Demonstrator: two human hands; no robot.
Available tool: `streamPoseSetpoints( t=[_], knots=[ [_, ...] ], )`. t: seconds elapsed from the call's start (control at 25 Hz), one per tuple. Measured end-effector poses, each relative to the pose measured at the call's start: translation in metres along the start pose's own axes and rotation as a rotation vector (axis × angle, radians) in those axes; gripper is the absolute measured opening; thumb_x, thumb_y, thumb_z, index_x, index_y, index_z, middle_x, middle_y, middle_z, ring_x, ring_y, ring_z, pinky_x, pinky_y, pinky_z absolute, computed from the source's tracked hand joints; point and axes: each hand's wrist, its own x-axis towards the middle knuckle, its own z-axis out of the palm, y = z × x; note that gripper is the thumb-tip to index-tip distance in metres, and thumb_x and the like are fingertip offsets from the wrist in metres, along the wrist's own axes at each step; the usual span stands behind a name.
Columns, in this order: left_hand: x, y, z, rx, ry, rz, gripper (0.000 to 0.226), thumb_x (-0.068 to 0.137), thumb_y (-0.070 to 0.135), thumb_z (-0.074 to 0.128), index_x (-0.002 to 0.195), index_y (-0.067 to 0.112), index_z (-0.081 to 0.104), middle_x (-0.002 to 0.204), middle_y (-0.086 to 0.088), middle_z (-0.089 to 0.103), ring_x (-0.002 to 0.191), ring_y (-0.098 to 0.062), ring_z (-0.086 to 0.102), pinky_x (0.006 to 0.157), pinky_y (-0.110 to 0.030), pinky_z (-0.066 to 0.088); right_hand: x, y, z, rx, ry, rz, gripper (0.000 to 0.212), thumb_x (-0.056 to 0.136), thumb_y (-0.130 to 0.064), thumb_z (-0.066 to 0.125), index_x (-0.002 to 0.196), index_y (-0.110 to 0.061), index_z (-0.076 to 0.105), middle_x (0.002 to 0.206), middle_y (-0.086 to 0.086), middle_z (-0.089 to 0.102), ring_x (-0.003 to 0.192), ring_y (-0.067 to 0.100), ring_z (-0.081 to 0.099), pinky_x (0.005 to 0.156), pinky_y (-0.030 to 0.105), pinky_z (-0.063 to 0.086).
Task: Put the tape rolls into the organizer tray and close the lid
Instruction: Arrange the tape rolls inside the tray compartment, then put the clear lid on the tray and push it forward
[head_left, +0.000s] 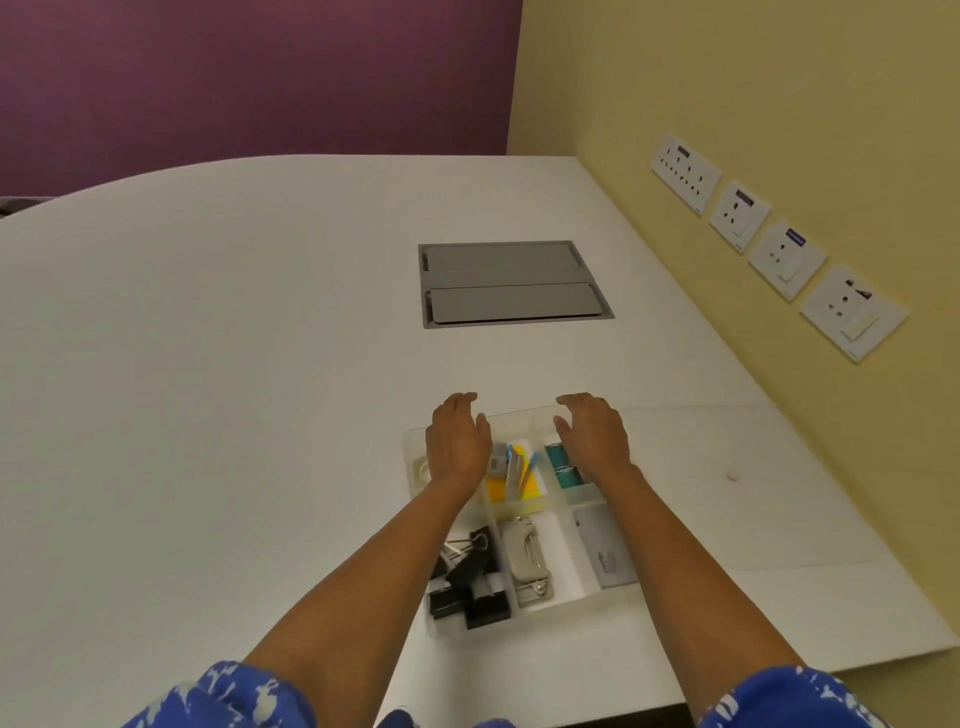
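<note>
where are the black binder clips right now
In the head view, the black metal binder clips fill the near-left compartment of the clear plastic organizer tray, beside the beige stapler and under the left forearm.

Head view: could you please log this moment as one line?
hands: left, right open over tray far edge | tape in tray | lid: unclear
</note>
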Motion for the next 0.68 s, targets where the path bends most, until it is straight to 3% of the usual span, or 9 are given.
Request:
streamPoseSetpoints(
  t=[0.24,0.44,0.68],
  knots=[
    [0.007,0.007,0.016,-0.030,0.018,-0.027,0.037,0.098,0.021,0.043,0.134,0.015,0.045,0.144,-0.006,0.045,0.133,-0.023,0.039,0.109,-0.037,0.032,-0.008,0.010,0.007,-0.001,0.008,-0.008,0.038,0.098,-0.026,0.048,0.135,-0.016,0.050,0.138,0.006,0.055,0.124,0.024,0.050,0.103,0.033,0.039],
    [-0.015,0.085,0.097,-0.114,-0.026,-0.071,0.038,0.098,0.021,0.044,0.136,0.016,0.042,0.146,-0.005,0.043,0.134,-0.023,0.038,0.111,-0.037,0.031,-0.006,0.116,-0.011,-0.046,-0.021,0.036,0.039,0.099,-0.027,0.047,0.137,-0.018,0.046,0.139,0.004,0.052,0.127,0.024,0.047,0.104,0.034,0.039],
    [-0.040,0.110,0.158,-0.069,-0.177,-0.192,0.046,0.097,0.020,0.044,0.140,0.011,0.033,0.147,-0.010,0.037,0.135,-0.026,0.034,0.110,-0.039,0.031,-0.024,0.205,-0.012,-0.051,-0.054,0.157,0.045,0.098,-0.028,0.048,0.141,-0.013,0.041,0.145,0.008,0.044,0.132,0.025,0.042,0.107,0.036,0.038]
  ],
)
